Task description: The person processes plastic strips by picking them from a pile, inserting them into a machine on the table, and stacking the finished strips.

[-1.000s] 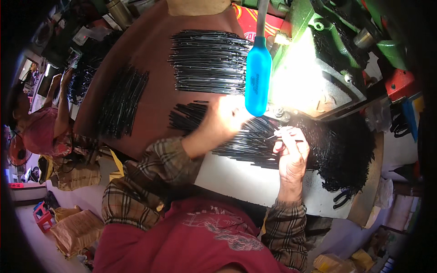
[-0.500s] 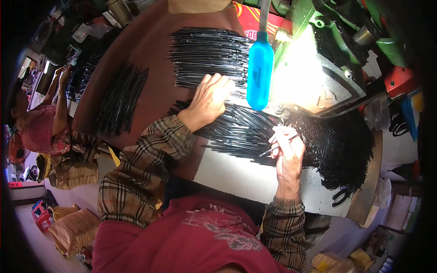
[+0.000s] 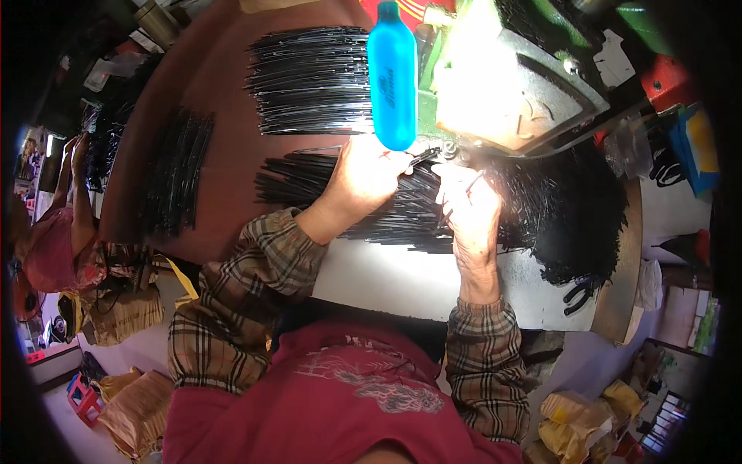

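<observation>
My left hand (image 3: 363,176) is closed in a pinch on a thin black strip (image 3: 423,158), whose end points at small round metal parts (image 3: 448,149) of the lit green machine (image 3: 495,93). Close by on the right, the fingers of my right hand (image 3: 473,213) are pinched around another thin black strip (image 3: 474,182). Beneath both hands spreads a loose heap of black strips (image 3: 386,216). A blue bottle-shaped thing (image 3: 393,85) hangs in front of the machine and covers part of the view near my left fingertips.
Neat rows of black strips (image 3: 309,81) lie farther back, with another bundle (image 3: 176,174) at left. A dense black pile (image 3: 580,209) fills the right, beside black-handled pliers (image 3: 577,296). Another person (image 3: 66,224) works at far left. Brown sacks (image 3: 139,410) stand below.
My left hand has come away from the back rows toward the machine, and a strip now shows in its fingers. My right hand stays close to the machine. The whole view has shifted slightly.
</observation>
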The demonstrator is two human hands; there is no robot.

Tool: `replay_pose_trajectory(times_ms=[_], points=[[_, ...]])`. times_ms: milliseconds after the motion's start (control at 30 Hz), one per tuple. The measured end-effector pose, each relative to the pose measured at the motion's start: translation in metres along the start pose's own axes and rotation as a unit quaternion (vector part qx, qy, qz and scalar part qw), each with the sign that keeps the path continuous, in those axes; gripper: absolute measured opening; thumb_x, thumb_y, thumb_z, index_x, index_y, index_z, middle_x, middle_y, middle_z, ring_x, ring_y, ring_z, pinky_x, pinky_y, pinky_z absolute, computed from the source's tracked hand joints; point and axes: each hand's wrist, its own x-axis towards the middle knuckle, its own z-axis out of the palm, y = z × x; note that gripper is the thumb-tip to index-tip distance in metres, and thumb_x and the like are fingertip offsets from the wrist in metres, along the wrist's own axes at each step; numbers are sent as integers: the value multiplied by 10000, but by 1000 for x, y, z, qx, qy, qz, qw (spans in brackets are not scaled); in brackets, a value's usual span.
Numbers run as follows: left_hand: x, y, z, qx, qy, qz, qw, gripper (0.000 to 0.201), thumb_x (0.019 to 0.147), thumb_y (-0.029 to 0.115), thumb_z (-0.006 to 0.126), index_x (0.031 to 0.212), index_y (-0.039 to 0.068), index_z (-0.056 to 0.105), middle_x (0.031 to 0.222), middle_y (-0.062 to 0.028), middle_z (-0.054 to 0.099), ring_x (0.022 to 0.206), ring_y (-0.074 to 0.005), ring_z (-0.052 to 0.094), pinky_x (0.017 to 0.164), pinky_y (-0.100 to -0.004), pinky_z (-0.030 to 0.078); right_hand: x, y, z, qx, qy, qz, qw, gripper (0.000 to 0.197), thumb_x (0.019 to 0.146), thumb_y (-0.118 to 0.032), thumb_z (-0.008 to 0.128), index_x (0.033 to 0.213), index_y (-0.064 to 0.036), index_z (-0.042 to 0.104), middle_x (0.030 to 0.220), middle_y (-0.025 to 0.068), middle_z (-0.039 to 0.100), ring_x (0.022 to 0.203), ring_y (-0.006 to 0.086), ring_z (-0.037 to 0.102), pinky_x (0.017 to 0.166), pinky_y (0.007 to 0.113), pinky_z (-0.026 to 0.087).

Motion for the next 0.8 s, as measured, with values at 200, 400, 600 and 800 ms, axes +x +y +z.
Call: replay_pose_trajectory(times_ms=[200, 400, 600, 800], points=[[4, 29, 14, 25, -33, -86, 995, 127, 859, 29, 558, 887, -52, 651, 692, -59, 635, 616, -99, 565, 553, -255, 453, 1, 0, -4, -31, 21, -8, 999, 135, 905, -65, 573, 983, 9, 655, 656, -6, 582, 531, 21, 460, 465, 182, 363], [1, 25, 14, -25, -52, -86, 995, 137, 904, 118, 580, 883, 2, 649, 666, 31, 557, 546, -14, 436, 470, -172, 325, 2, 5, -5, -19, 7, -31, 999, 140, 908, -73, 574, 989, 4, 658, 665, -7, 581, 548, 20, 467, 477, 176, 360], [0, 26, 14, -17, -44, -95, 994, 155, 908, 117, 569, 813, 16, 639, 604, 42, 505, 522, -20, 417, 459, -176, 306, 3, 5, -4, -23, 14, -48, 998, 142, 911, -73, 574, 992, 9, 656, 681, -10, 581, 575, 19, 475, 493, 172, 358], [-1, 28, 12, 18, -59, -107, 992, 126, 903, 110, 582, 881, 1, 639, 645, 25, 543, 547, -28, 460, 474, -181, 359, 5, 6, -4, -25, 7, -42, 999, 144, 915, -83, 574, 988, 12, 654, 681, -11, 578, 575, 17, 461, 494, 169, 348]])
